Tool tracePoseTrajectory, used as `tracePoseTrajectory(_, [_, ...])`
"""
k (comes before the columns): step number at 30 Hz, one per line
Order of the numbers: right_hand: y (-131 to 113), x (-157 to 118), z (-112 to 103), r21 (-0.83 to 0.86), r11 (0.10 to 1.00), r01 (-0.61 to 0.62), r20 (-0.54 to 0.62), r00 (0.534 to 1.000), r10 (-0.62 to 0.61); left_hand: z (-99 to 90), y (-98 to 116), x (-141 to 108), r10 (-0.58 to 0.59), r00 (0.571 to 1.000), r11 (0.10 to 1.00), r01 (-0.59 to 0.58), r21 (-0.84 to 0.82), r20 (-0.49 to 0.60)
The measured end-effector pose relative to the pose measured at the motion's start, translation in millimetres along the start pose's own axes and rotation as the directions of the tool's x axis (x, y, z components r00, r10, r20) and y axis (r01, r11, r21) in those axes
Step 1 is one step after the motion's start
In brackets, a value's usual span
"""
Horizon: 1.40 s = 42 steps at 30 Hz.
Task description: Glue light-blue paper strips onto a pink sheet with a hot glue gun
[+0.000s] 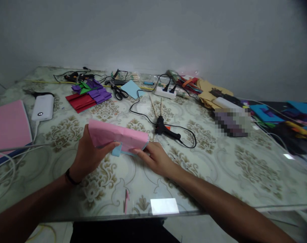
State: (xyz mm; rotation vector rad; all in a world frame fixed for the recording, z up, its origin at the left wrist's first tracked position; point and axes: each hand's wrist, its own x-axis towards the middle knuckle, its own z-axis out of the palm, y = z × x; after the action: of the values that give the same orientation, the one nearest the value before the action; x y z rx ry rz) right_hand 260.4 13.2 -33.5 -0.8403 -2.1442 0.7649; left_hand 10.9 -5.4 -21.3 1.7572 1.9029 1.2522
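A folded pink paper piece (118,134) with light blue edges is held between both hands above the table. My left hand (89,155) grips its left end, the thumb lying over the front near a small light blue strip (116,150). At the right end my right hand (155,157) pinches the paper, thumb in front and the other fingers behind it, partly hidden. Just beyond the paper to the right, a black glue gun (163,128) rests on the table with its cord looped beside it.
Black scissors (119,91), a light blue sheet (131,89), purple folded papers (100,95) and a white power strip (165,92) lie at the back. A white power bank (43,107) and pink sheets (10,125) are at left. Pink scraps (126,201) lie near the front edge.
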Motion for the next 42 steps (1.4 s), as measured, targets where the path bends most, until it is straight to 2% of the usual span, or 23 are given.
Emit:
tracePoseTrajectory(6, [-0.2,0.1,-1.7,-0.012,1.000,-0.004,0.001,1.000,0.004,1.0,4.6,-3.4,0.027,0.999,0.999,-0.028,-0.033,-0.031])
tracePoseTrajectory(13, [2.4,0.8,1.8,0.014,0.996,-0.086,0.036,0.996,0.086,0.3,3.5,-1.9,0.025,1.000,0.999,-0.025,-0.041,0.012])
tracePoseTrajectory(20, [2.0,-1.6,1.8,-0.033,0.997,-0.063,0.095,0.993,0.066,0.8,-1.4,-0.9,0.029,0.999,0.999,-0.028,-0.024,0.023])
tracePoseTrajectory(27, [1.2,-0.7,0.9,-0.037,0.999,-0.030,0.089,0.995,0.033,1.8,-2.6,3.3,-0.026,0.999,0.999,0.027,-0.028,0.044])
tracePoseTrajectory(42, [3.8,1.2,2.6,-0.010,0.998,-0.057,0.092,0.994,0.058,0.8,-1.2,4.6,-0.038,0.994,0.997,0.045,-0.070,0.102])
